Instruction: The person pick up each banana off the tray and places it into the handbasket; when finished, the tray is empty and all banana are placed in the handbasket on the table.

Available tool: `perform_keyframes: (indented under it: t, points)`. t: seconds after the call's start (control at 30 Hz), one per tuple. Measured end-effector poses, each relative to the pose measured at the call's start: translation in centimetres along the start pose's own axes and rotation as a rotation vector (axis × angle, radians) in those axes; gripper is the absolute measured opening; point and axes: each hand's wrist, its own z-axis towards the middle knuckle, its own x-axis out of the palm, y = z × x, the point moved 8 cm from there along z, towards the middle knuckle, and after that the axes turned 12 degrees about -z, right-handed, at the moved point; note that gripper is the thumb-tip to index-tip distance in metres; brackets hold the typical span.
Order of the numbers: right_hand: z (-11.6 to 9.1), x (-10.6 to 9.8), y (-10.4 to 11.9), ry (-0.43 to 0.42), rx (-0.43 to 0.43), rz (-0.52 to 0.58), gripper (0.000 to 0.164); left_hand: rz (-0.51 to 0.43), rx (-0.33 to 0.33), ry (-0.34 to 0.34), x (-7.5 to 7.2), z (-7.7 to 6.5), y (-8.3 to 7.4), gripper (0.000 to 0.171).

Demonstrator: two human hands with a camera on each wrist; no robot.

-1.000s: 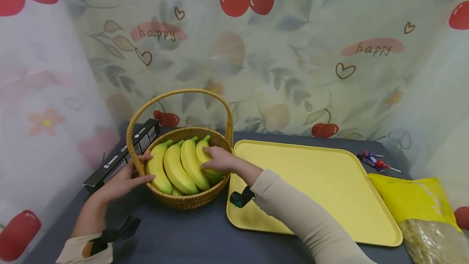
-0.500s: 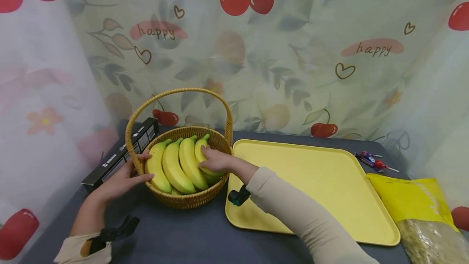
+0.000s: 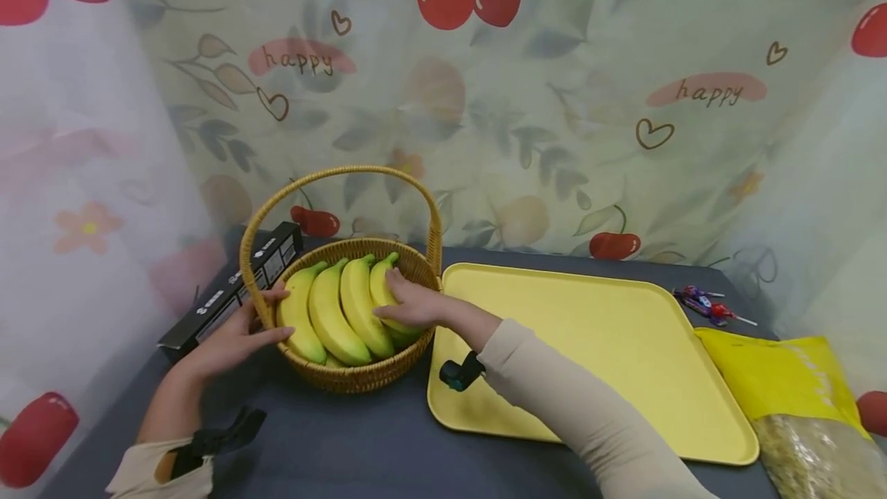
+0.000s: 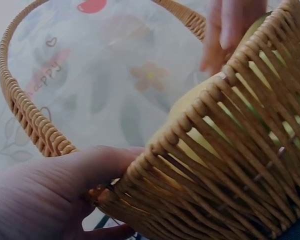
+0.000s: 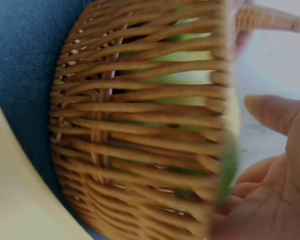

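Note:
A woven basket [image 3: 353, 382] with a tall arched handle [image 3: 339, 172] stands at the left of the dark table, filled with yellow bananas [image 3: 336, 318] whose tips are greenish. At its left side, my left hand [image 3: 225, 343] grips the rim by the foot of the handle; the left wrist view shows the thumb [image 4: 107, 162] over the edge and other fingers below it. My right hand [image 3: 416, 305] reaches over the right rim and rests on the rightmost banana. Its thumb [image 5: 270, 112] stands apart from the fingers, whose tips are partly hidden behind the basket in the right wrist view.
A yellow tray [image 3: 596, 353] lies right of the basket, beneath the right forearm. Beyond it are several lollipops [image 3: 710, 305] and a yellow bag [image 3: 797, 376] with a transparent lower part. A long black box [image 3: 222, 303] lies behind the left hand. Patterned curtains [image 3: 554, 98] surround the table.
The right hand's thumb and fingers have spread slightly on the rightmost banana. The left hand, basket and bananas stay in place; the view shifts a little.

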Motion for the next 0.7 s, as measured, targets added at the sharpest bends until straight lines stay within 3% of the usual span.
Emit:
perform_keyframes:
  t: [0.17, 0.33, 0.5, 0.7]
  points:
    - [-3.3, -1.0, 0.2, -0.051, -0.059, -0.022, 0.081, 0.028, 0.035, -0.025, -0.1, -0.3, 0.2, 0.066]
    - [-7.4, -1.9, -1.3, -0.112, -0.057, -0.035, 0.086, 0.057, 0.055, -0.045, -0.2, -0.8, 0.7, 0.065]
    - [-11.0, -2.0, -4.1, -0.138, 0.006, -0.053, 0.089, 0.141, 0.075, -0.082, -0.7, -2.0, 0.6, 0.076]
    - [-15.7, -1.5, -8.0, -0.213, 0.112, -0.091, 0.092, 0.267, 0.051, -0.155, -1.2, -3.6, -1.1, 0.090]
